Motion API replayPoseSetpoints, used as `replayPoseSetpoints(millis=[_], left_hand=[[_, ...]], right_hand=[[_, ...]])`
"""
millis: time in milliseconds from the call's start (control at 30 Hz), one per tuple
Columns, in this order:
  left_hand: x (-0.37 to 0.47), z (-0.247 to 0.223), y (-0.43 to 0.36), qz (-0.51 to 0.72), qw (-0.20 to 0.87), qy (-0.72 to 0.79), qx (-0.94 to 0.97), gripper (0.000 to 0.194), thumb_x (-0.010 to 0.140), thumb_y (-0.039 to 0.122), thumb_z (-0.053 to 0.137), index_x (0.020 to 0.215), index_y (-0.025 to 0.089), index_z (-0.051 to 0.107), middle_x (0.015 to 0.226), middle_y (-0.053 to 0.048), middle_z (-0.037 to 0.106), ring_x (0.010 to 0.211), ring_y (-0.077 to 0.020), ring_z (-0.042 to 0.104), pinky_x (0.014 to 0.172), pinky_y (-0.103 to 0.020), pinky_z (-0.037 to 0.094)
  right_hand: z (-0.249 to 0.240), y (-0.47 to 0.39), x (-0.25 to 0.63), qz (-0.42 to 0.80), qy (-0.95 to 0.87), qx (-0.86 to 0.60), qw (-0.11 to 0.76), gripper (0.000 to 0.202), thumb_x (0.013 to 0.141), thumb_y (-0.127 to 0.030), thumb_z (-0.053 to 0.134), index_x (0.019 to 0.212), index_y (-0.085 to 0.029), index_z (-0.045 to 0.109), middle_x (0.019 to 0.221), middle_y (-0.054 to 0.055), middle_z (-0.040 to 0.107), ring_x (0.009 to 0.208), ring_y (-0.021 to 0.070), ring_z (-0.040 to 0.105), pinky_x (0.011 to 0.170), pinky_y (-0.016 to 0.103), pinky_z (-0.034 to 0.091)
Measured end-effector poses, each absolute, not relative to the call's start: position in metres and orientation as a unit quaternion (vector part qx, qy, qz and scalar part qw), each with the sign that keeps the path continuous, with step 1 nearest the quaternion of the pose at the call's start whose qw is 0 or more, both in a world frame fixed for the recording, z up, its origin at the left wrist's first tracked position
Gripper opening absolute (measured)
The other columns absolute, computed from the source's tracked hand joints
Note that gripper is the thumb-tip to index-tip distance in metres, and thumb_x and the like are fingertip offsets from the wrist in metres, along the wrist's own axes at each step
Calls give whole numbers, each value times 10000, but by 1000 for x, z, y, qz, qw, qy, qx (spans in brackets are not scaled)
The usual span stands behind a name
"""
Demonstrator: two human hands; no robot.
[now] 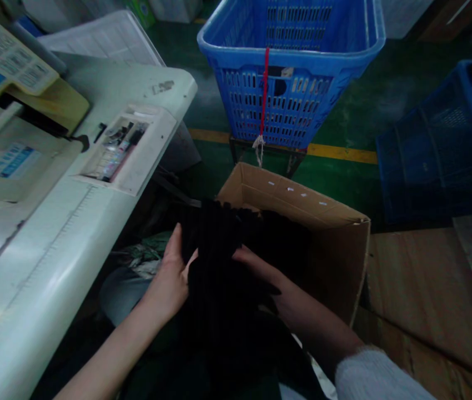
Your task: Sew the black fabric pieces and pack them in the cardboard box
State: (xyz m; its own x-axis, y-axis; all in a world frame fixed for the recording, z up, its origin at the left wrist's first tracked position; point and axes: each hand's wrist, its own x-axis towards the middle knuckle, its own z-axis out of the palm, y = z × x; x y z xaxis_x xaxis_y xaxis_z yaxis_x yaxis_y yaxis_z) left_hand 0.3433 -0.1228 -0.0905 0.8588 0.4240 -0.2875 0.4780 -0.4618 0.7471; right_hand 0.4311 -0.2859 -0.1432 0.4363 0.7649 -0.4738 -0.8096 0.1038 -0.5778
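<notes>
A bundle of black cloth pieces (219,278) hangs between my two hands, above my lap and beside an open cardboard box (344,244). My left hand (173,278) grips the bundle from its left side, the thumb up along the cloth. From the right, my right hand (261,266) holds the same bundle, most of its fingers hidden behind the fabric. More dark cloth (286,239) lies inside the box; its separate pieces are too dark to make out.
To the left stands a sewing machine table (65,233) with a small parts tray (136,150) set in its edge. A blue plastic basket (290,94) rests on a metal stand beyond the box. Another blue crate (440,150) and wooden boards (427,289) are at the right.
</notes>
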Motion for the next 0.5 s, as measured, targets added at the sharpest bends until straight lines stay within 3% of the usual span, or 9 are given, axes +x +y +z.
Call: replayPoseSetpoints(millis=[133, 200, 300, 400, 500], left_hand=[[395, -89, -130, -100, 312, 210, 921, 744, 956, 442, 407, 1602, 228, 106, 1577, -136, 356, 1375, -359, 462, 1109, -533, 428], [408, -76, -118, -57, 242, 147, 957, 762, 948, 417, 471, 1600, 254, 111, 1555, -118, 391, 1354, -342, 485, 1087, -498, 458], [410, -47, -79, 67, 99, 39, 992, 692, 961, 411, 507, 1559, 162, 264, 1521, -131, 440, 1382, -304, 450, 1159, -463, 381], [398, -26, -31, 91, -10, -16, 996, 670, 982, 483, 453, 1498, 65, 362, 1540, -147, 414, 1443, -318, 357, 1195, -502, 298], [388, -24, 0, 64, -18, -36, 997, 693, 972, 542, 433, 1527, 143, 316, 1627, -46, 291, 1488, -291, 269, 1211, -523, 239]], right_hand=[[-172, -301, 458, 476, 84, -446, 753, 250, 806, -392, 719, 1004, -239, 722, 1148, 58, 741, 1133, 277, 667, 957, 398, 530], [-198, -308, 473, 464, 119, -462, 747, 276, 891, -444, 637, 980, -200, 728, 1101, 94, 748, 1089, 279, 687, 924, 410, 549], [-245, -317, 496, 420, 176, -488, 745, 354, 987, -477, 545, 1012, -159, 699, 1058, 97, 737, 1001, 234, 706, 899, 426, 561], [-292, -320, 516, 355, 217, -521, 745, 343, 1006, -465, 547, 1139, -168, 655, 1150, 85, 692, 1007, 209, 682, 900, 423, 562], [-333, -310, 532, 291, 245, -561, 736, 325, 991, -386, 602, 1227, -164, 613, 1217, 89, 651, 1038, 223, 663, 897, 435, 562]])
